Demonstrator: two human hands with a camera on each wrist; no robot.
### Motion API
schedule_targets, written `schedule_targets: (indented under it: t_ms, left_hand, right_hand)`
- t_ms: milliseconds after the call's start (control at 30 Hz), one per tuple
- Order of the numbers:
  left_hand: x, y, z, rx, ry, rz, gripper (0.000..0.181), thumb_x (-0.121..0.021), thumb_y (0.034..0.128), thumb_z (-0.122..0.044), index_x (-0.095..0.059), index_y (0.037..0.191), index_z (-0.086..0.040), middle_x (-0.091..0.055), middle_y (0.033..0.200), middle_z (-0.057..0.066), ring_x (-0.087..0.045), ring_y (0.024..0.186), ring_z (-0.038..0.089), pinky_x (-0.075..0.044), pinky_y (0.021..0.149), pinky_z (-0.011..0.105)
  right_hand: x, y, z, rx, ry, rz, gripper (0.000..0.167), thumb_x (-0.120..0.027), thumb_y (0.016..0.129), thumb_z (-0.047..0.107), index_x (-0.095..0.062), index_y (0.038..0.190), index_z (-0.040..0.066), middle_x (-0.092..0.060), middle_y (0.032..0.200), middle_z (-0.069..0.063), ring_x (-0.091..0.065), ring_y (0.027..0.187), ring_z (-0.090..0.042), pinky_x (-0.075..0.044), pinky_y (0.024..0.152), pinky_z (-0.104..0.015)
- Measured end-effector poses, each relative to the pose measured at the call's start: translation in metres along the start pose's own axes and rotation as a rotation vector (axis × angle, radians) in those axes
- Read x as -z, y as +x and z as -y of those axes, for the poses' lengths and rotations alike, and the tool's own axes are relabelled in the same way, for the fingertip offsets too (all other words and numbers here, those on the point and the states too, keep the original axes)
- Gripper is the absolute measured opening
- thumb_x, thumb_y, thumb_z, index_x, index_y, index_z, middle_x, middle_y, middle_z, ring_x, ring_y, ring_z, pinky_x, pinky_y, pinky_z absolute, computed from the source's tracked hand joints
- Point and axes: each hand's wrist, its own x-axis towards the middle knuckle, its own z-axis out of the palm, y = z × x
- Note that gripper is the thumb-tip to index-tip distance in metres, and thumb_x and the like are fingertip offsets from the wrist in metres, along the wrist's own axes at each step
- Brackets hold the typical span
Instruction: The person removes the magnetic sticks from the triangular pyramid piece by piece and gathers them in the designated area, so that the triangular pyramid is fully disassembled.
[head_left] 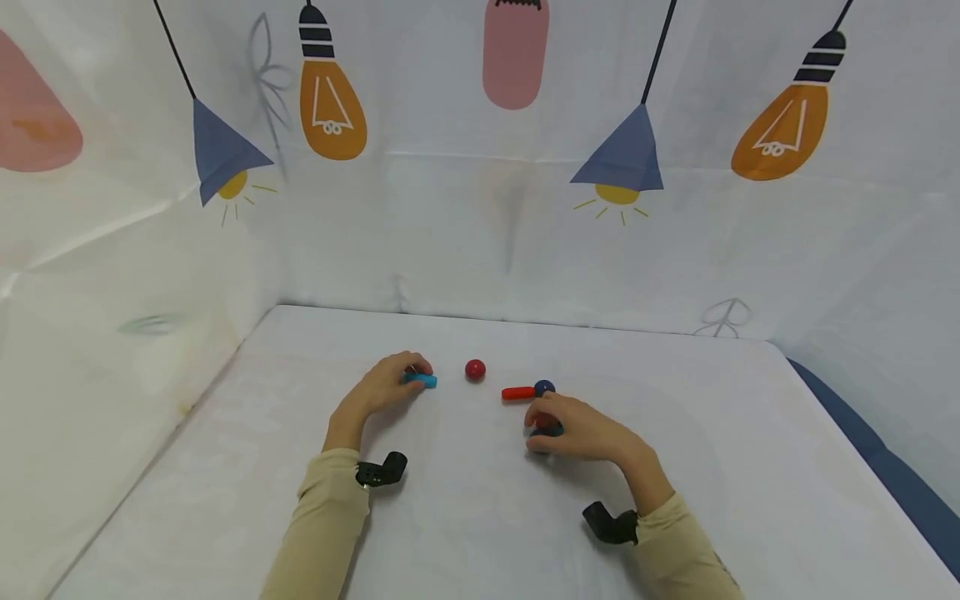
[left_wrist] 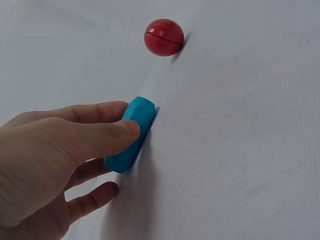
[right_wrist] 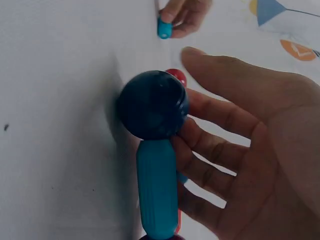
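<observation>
My left hand (head_left: 381, 385) pinches a short teal stick (left_wrist: 131, 135) between thumb and fingers, close above the white table. A red ball (left_wrist: 164, 37) with a seam lies a little beyond it. My right hand (head_left: 588, 429) is around a dark blue ball (right_wrist: 154, 105), its fingers against the ball's side and its thumb apart from it. A teal stick (right_wrist: 157, 187) meets that ball, and a dark red end (right_wrist: 162, 237) shows at the stick's other end. Just past the right hand, a red stick (head_left: 517, 392) touches another blue ball (head_left: 545, 387).
The white table (head_left: 450, 517) is bordered at the back and left by a white sheet (head_left: 435, 233) printed with lamps and bulbs. Something dark blue (head_left: 870, 442) stands along the right edge. Black cameras (head_left: 382, 470) are strapped at both wrists.
</observation>
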Motion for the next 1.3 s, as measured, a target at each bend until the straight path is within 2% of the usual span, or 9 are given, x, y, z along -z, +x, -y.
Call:
schedule_targets:
  t_ms: [167,267,400,500,567,700,900,1067,1300]
  left_hand:
    - [0.002,0.002,-0.004,0.061,0.022,-0.011,0.025,-0.066,0.0884,-0.015,-0.061,0.113,-0.010,-0.051,0.119,0.012,-0.052,0.112,0.031,-0.043,0.095,0.047]
    - [0.000,0.005,-0.008,0.029,0.014,-0.062,0.029,-0.064,0.0898,-0.017,-0.059,0.117,-0.009,-0.046,0.127,0.013,-0.049,0.118,0.033,-0.041,0.099,0.050]
    - [-0.010,0.013,-0.023,-0.071,0.018,-0.167,0.026,-0.062,0.0910,-0.013,-0.059,0.117,-0.009,-0.048,0.125,0.011,-0.053,0.115,0.032,-0.043,0.098,0.047]
    - [-0.025,0.021,-0.044,-0.126,0.020,-0.203,0.025,-0.063,0.0905,-0.012,-0.060,0.115,-0.012,-0.053,0.119,0.008,-0.057,0.107,0.026,-0.047,0.094,0.042]
    - [-0.038,0.025,-0.059,-0.154,0.030,-0.189,0.025,-0.062,0.0906,-0.013,-0.059,0.115,-0.014,-0.056,0.114,0.007,-0.059,0.102,0.022,-0.049,0.089,0.038]
    - [-0.064,0.030,-0.084,-0.171,0.081,-0.085,0.027,-0.061,0.0920,-0.019,-0.058,0.119,-0.015,-0.059,0.116,0.004,-0.058,0.101,0.018,-0.050,0.088,0.033]
    - [-0.092,0.029,-0.097,-0.098,0.153,-0.006,0.032,-0.064,0.0902,-0.024,-0.056,0.121,-0.018,-0.060,0.114,0.000,-0.058,0.099,0.013,-0.052,0.084,0.029]
    - [-0.101,0.027,-0.098,-0.051,0.138,-0.020,0.037,-0.067,0.0877,-0.025,-0.052,0.121,-0.018,-0.061,0.100,-0.002,-0.056,0.082,0.009,-0.050,0.073,0.022]
    - [-0.097,0.027,-0.098,-0.109,0.187,-0.017,0.023,-0.069,0.0861,-0.027,-0.062,0.106,-0.018,-0.064,0.090,-0.005,-0.054,0.078,0.007,-0.047,0.069,0.019]
  right_hand:
    - [0.003,0.003,-0.008,-0.018,0.069,-0.169,0.015,-0.061,0.092,0.026,-0.058,0.103,0.016,-0.054,0.083,0.004,-0.050,0.077,-0.012,-0.045,0.066,-0.025]
    - [0.001,0.006,-0.017,-0.029,0.079,-0.296,0.017,-0.061,0.092,0.020,-0.057,0.107,0.012,-0.054,0.095,-0.003,-0.052,0.088,-0.018,-0.049,0.078,-0.032]
    - [-0.005,0.008,-0.026,-0.065,0.076,-0.307,0.035,-0.060,0.092,0.021,-0.052,0.124,0.008,-0.050,0.121,-0.012,-0.053,0.112,-0.027,-0.046,0.097,-0.047]
    - [-0.009,0.009,-0.029,-0.096,0.076,-0.280,0.041,-0.059,0.093,0.023,-0.048,0.131,0.010,-0.048,0.128,-0.012,-0.054,0.116,-0.028,-0.046,0.098,-0.048]
    - [-0.009,0.009,-0.029,-0.101,0.079,-0.279,0.040,-0.059,0.093,0.022,-0.049,0.130,0.010,-0.051,0.125,-0.010,-0.057,0.113,-0.028,-0.048,0.095,-0.047]
    - [-0.008,0.009,-0.025,-0.097,0.100,-0.285,0.033,-0.060,0.092,0.020,-0.053,0.123,0.011,-0.054,0.116,-0.008,-0.059,0.106,-0.024,-0.051,0.088,-0.044]
    - [-0.010,0.010,-0.022,-0.093,0.092,-0.273,0.030,-0.060,0.092,0.020,-0.055,0.120,0.011,-0.055,0.112,-0.006,-0.060,0.101,-0.021,-0.052,0.086,-0.039]
    - [-0.013,0.011,-0.023,-0.091,0.080,-0.284,0.029,-0.061,0.092,0.019,-0.056,0.119,0.010,-0.055,0.110,-0.005,-0.059,0.099,-0.020,-0.052,0.086,-0.039]
    - [-0.015,0.014,-0.020,-0.129,0.047,-0.293,0.029,-0.060,0.092,0.022,-0.055,0.119,0.012,-0.055,0.108,-0.005,-0.058,0.089,-0.017,-0.052,0.081,-0.037]
